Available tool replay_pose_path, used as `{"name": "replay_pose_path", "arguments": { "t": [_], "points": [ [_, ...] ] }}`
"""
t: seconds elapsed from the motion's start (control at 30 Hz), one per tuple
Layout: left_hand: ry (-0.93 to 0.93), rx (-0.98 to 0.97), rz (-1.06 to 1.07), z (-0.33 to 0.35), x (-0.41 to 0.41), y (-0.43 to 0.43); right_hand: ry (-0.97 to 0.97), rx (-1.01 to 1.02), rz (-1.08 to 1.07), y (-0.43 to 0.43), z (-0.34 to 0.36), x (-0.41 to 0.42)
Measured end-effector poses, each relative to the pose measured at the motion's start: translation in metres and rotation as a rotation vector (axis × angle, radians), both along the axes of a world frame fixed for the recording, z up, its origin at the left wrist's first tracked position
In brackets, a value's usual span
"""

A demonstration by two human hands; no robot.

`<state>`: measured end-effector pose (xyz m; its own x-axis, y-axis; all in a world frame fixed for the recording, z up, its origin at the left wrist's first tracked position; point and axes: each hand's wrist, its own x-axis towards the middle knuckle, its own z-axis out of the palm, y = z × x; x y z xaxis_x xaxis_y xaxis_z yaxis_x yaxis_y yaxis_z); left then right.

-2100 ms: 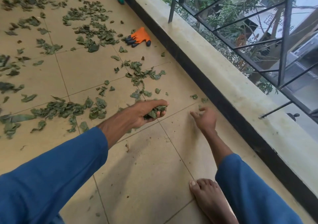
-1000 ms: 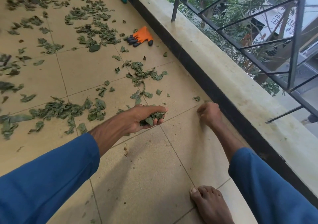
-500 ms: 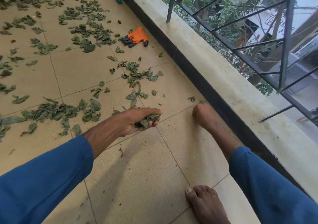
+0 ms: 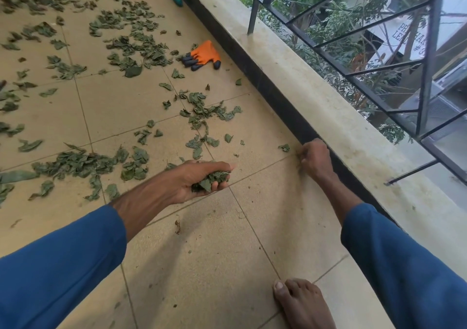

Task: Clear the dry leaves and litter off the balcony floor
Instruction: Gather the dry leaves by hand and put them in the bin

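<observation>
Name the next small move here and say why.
Probably the right hand should pick up the lone leaf lying just beside it: the left hand is full, gripping a bunch of leaves, and that leaf is the nearest loose one.

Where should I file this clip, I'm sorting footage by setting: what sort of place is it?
Probably an upper-floor balcony: a tiled floor strewn with dry leaves, a low ledge topped by a metal railing, and treetops beyond it.

Two hands (image 4: pixel 192 174) (image 4: pixel 316 161), one orange glove (image 4: pixel 203 54), one bare foot (image 4: pixel 303 303), many leaves (image 4: pixel 75 163)
</observation>
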<state>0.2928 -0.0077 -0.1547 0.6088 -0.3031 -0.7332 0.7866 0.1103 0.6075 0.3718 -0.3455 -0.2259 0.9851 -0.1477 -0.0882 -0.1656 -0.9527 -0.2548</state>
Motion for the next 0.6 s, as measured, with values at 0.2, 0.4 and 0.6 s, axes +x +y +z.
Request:
{"name": "replay_pose_path", "arguments": {
  "t": [0.2, 0.4, 0.6],
  "points": [
    [0.004, -0.004, 0.003, -0.003, 0.003, 0.006, 0.036, -0.030, 0.046, 0.014, -0.010, -0.009],
    [0.012, -0.016, -0.011, -0.004, 0.006, 0.008, 0.134, -0.068, -0.005, 0.032, 0.021, -0.024],
    [0.019, -0.029, -0.007, -0.003, 0.007, 0.009, -0.004, 0.253, -0.031, 0.029, 0.006, 0.012]
  ]
}}
